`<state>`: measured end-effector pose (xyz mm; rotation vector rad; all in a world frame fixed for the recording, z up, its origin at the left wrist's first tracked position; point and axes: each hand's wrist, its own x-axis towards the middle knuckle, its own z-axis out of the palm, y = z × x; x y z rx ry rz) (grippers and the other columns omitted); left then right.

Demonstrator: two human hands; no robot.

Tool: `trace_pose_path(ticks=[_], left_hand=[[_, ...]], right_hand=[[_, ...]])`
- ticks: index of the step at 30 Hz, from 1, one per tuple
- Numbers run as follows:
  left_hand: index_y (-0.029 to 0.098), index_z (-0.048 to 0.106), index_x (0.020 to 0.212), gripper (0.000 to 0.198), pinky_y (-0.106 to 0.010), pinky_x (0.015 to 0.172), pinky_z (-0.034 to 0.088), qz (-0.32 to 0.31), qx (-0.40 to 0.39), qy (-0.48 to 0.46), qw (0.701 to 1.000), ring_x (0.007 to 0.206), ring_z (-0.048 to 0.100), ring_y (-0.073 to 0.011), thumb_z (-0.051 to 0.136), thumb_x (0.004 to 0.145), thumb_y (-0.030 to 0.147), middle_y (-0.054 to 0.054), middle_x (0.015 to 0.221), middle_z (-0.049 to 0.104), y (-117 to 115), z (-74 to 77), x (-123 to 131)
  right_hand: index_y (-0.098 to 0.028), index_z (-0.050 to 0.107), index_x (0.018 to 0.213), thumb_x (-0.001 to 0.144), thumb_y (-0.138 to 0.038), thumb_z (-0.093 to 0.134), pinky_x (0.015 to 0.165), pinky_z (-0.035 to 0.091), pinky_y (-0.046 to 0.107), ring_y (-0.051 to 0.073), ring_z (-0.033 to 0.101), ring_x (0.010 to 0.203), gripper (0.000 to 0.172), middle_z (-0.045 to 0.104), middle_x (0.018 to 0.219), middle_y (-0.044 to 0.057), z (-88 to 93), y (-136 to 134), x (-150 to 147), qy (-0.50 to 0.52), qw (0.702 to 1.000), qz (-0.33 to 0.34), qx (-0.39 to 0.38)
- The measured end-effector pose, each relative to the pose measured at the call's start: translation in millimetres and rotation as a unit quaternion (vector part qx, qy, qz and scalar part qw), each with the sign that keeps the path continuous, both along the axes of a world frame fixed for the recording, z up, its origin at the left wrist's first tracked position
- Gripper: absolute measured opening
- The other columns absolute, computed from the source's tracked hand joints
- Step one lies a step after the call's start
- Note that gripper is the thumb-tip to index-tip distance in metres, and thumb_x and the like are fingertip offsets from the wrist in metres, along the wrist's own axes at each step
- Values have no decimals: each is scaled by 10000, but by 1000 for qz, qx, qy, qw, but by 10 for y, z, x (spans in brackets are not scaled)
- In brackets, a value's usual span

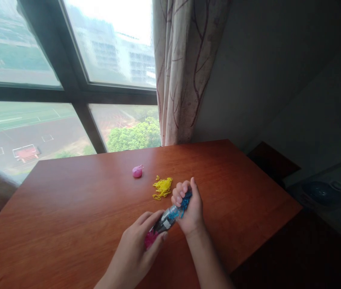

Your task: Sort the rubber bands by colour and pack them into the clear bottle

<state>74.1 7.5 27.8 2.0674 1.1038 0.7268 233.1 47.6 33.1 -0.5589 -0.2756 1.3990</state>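
Observation:
My left hand is wrapped round a clear bottle, tilted with its mouth up and to the right. Pink pieces show at its lower end, and dark, white and blue contents further along. Blue rubber bands are bunched in my right hand, fingers curled over them right at the bottle's mouth. Some blue strands hang below that palm, by the neck. Just beyond the hands lies a loose heap of yellow rubber bands. Farther back sits a small round pink thing with a loop, its kind unclear.
Everything rests on a reddish-brown wooden table. Past its far edge are a window and a patterned curtain. A dim wall is on the right, with a blue object low in shadow.

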Motion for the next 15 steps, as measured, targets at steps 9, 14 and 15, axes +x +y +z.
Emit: trace_pose_path(ticks=[9,14,15], left_hand=[[231,591,1251,345,-254,793,528,-6,0,-15,1000,918,670,-198,533,919,305,-84,1078,671,-16,15,31],[215,590,1238,331,-258,800,524,17,-17,-48,999,919,660,-194,537,923,298,-82,1060,670,-42,8,87],[212,587,1244,337,-262,814,523,26,-18,-55,998,933,658,-195,542,922,301,-83,1069,669,-47,-2,98]], right_hand=[[-192,436,613,826,-453,698,393,259,167,47,345,427,427,400,532,-92,-33,11,-22,-44,998,-37,-9],[-186,524,660,870,-473,644,491,371,192,81,467,511,375,494,567,-55,11,-48,-125,-87,996,-35,5],[-188,548,688,880,-477,625,514,387,199,89,484,533,355,512,581,-48,14,-66,-158,-86,996,-36,5]])
